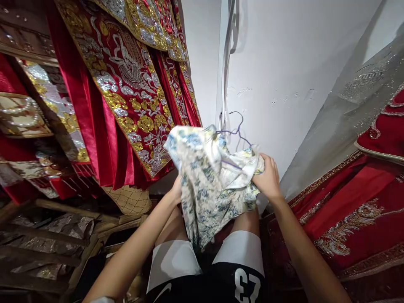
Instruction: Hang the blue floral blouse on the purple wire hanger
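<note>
Against a white wall, the right hand pinches a floral garment; left hand fingers are hidden. Uneven tugging could slide cloth off the hanger end.

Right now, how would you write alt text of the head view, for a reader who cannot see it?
A person's left hand and right hand hold a pale floral garment, with a thin purple hanger partly inside it. Behind is a white wall; a sequined red costume is at picture left, and decorated red fabric at picture right.
</note>
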Tool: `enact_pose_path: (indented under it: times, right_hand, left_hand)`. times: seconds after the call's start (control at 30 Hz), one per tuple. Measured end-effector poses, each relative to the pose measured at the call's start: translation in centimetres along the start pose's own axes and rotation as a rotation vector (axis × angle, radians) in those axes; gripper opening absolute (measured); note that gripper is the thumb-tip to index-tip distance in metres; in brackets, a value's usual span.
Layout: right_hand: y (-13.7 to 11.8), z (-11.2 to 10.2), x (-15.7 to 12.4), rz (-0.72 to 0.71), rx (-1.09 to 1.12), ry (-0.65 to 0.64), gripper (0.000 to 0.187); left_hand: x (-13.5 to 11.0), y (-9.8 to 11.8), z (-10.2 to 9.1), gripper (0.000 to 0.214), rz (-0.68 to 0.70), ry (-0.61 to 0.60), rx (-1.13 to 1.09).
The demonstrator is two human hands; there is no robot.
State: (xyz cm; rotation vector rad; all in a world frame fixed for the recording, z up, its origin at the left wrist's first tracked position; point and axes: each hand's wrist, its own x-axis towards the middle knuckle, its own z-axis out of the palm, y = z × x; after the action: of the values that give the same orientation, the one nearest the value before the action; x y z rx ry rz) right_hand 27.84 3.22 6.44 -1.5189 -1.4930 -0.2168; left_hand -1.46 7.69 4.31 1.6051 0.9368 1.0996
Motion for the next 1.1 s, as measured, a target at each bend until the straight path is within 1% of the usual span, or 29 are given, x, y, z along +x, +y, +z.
enact_pose_path:
  times: [0.03,0.1,0.17,0.2,0.27,0.3,0.33,0.37,0.4,0.43,0.47,0.5,0.53,0.57,0.63,0.67,0.7,0.73,0.83,0.87,0.93,1.0,1.03,1.07,1.1]
  right_hand:
    - [0.1,-0.2,0.7,0.033,-0.022,0.003,0.061]
    - [-0.6,-0.4,2.0,0.047,-0.067,-0.01,0.056]
    - [-2.3,-0.7,2.9,-0.014,-0.082,-0.05,0.052]
    - [-3.2,-1.0,2.9,-0.07,-0.065,-0.083,0.054]
    - [-4.7,-1.7,2.3,-0.207,0.039,-0.17,0.063]
    - [-5.3,-2.0,1.5,-0.264,0.124,-0.214,0.068]
    - [-5.6,-2.2,0.4,-0.291,0.226,-0.245,0.069]
    - [-5.7,-2.2,-1.1,-0.278,0.339,-0.253,0.066]
    - [-5.6,-1.9,-2.8,-0.223,0.447,-0.245,0.059]
    - [-5.4,-1.2,-4.8,-0.123,0.554,-0.207,0.051]
    - [-5.1,-0.1,-6.8,0.007,0.63,-0.142,0.041]
    - [-4.8,1.2,-8.8,0.167,0.651,-0.095,0.03]
    - [-4.5,2.7,-10.7,0.306,0.638,-0.131,0.029]
    - [-4.3,4.1,-12.4,0.387,0.653,-0.214,0.034]
    - [-4.4,6.3,-14.7,0.47,0.782,-0.511,0.046]
    - [-4.7,6.8,-15.2,0.482,0.829,-0.606,0.049]
    - [-5.0,6.9,-15.4,0.482,0.854,-0.649,0.049]
    - [-5.3,6.8,-15.3,0.475,0.851,-0.64,0.047]
    - [-6.0,5.4,-14.1,0.422,0.781,-0.542,0.04]
    - [-6.0,5.0,-13.9,0.425,0.776,-0.529,0.038]
    - [-5.6,4.6,-13.8,0.48,0.805,-0.523,0.035]
    - [-5.0,4.7,-14.1,0.563,0.858,-0.528,0.033]
    - [-4.8,4.8,-14.3,0.602,0.882,-0.541,0.031]
    - [-4.6,5.0,-14.5,0.635,0.899,-0.561,0.03]
    - [-4.5,5.1,-14.7,0.663,0.91,-0.583,0.029]
  left_hand:
    - [-0.8,-1.1,-0.2,0.073,-0.038,0.047,-0.079]
    - [-2.1,-2.9,0.0,0.075,-0.127,0.137,-0.234]
    - [-3.2,-4.2,0.9,0.071,-0.161,0.199,-0.288]
    - [-3.7,-4.7,1.5,0.071,-0.158,0.22,-0.287]
    - [-4.9,-5.5,2.7,0.073,-0.16,0.278,-0.306]
    - [-5.6,-5.8,3.3,0.073,-0.178,0.31,-0.339]
    - [-6.4,-6.2,3.8,0.073,-0.214,0.331,-0.382]
    - [-7.2,-6.5,4.3,0.072,-0.258,0.341,-0.43]
    - [-7.9,-6.9,4.7,0.072,-0.301,0.344,-0.47]
    - [-8.6,-7.1,5.1,0.072,-0.336,0.339,-0.497]
    - [-9.2,-7.4,5.5,0.072,-0.356,0.33,-0.509]
    - [-9.6,-7.5,5.8,0.072,-0.359,0.318,-0.509]
    - [-9.9,-7.5,6.1,0.073,-0.347,0.304,-0.496]
    - [-10.0,-7.4,6.3,0.075,-0.327,0.289,-0.476]
    - [-10.1,-7.1,6.4,0.078,-0.292,0.264,-0.43]
    - [-10.1,-6.9,6.4,0.079,-0.287,0.258,-0.409]
    - [-10.1,-6.7,6.3,0.079,-0.29,0.254,-0.394]
    - [-10.1,-6.6,6.2,0.079,-0.295,0.25,-0.384]
    - [-10.3,-6.4,5.9,0.078,-0.293,0.243,-0.369]
    - [-10.3,-6.5,5.9,0.076,-0.285,0.244,-0.363]
    - [-10.1,-7.0,6.0,0.07,-0.28,0.262,-0.355]
    - [-9.8,-7.8,6.2,0.063,-0.287,0.338,-0.333]
    - [-9.7,-8.2,6.4,0.062,-0.275,0.416,-0.294]
    - [-9.6,-8.7,6.7,0.062,-0.241,0.521,-0.23]
    - [-9.6,-9.1,7.0,0.062,-0.18,0.64,-0.141]
